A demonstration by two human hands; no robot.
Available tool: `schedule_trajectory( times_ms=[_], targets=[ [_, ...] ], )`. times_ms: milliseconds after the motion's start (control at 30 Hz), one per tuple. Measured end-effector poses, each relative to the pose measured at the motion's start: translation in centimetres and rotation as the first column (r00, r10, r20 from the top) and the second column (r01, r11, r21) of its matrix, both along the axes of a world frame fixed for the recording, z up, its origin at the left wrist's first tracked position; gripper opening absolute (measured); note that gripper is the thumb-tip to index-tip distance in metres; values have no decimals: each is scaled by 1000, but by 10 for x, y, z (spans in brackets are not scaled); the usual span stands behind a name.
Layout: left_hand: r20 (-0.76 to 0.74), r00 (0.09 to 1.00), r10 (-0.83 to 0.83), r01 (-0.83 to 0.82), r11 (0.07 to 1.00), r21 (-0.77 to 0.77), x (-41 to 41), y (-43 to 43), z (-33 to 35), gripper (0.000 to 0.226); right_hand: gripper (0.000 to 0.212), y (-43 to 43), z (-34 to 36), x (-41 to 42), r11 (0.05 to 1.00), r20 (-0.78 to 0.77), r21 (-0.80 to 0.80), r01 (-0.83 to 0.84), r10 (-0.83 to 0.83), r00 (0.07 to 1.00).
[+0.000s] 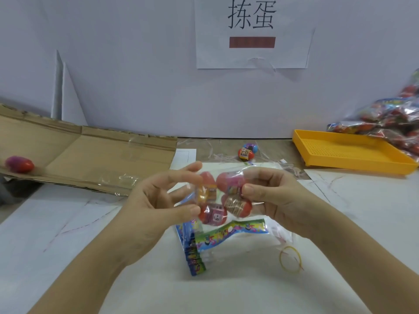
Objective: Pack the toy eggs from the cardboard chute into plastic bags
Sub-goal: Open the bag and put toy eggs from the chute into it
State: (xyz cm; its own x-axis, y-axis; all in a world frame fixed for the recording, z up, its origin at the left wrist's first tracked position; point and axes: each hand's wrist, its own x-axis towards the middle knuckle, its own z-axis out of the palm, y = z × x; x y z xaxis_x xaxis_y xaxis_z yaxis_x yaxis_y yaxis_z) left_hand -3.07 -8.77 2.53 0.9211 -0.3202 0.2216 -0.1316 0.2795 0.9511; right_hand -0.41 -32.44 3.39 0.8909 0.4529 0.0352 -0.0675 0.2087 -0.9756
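Hands are meeting above the middle of the table [68, 223] in the head view, holding up a clear plastic bag [256, 175] with several toy eggs [238, 206] bunching inside it. The left hand [158, 200] is curling its thumb and fingers round the bag's left side, though blur is hiding the exact contact. The right hand [274, 200] is gripping the right side, its thumb pressing the film over an egg.

Under the bag, a stack of empty printed bags [195, 252] is lying flat, with a yellow rubber band [281, 261] just to its right. The cardboard chute [102, 155] is sloping along the left, and one red and purple egg [19, 164] is sitting near its left end. Two loose eggs [247, 151] are resting together on the table beyond the hands. A yellow tray [351, 155] is lying at the right, with filled bags [394, 123] piling up behind it against the wall.
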Motion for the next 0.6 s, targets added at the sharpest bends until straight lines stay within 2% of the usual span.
schedule_trajectory(
  times_ms=[100, 200, 267, 333, 400, 500, 600],
  targets=[
    [-61, 998, 35, -41, 994, -99, 3, 8, 2, 63, 38, -1, 0, 1, 996, 4, 55, 64, -64, 998],
    [-155, 984, 93, -107, 991, -83, 5, 4, 2, 72, 24, 4, -1, -2, 993, 5, 63, 98, -98, 995],
    [-221, 961, 169, -179, 983, -28, 5, -5, -3, 59, 26, 8, -3, -5, 995, 25, 43, 92, -94, 995],
    [-218, 941, 259, -259, 965, 30, 4, -12, -7, 42, 33, 11, -5, -7, 994, 38, 29, 105, -106, 994],
    [-215, 929, 299, -304, 953, 11, 4, -15, -9, 40, 36, 12, -8, -6, 991, 24, 37, 125, -126, 992],
    [-230, 937, 263, -288, 954, -82, 3, -14, -6, 47, 24, 11, -12, -4, 986, -48, 102, 128, -124, 991],
    [-206, 941, 270, -283, 958, -37, 4, -11, -4, 67, 23, 8, -15, -1, 984, -96, 135, 117, -105, 990]
  ],
)
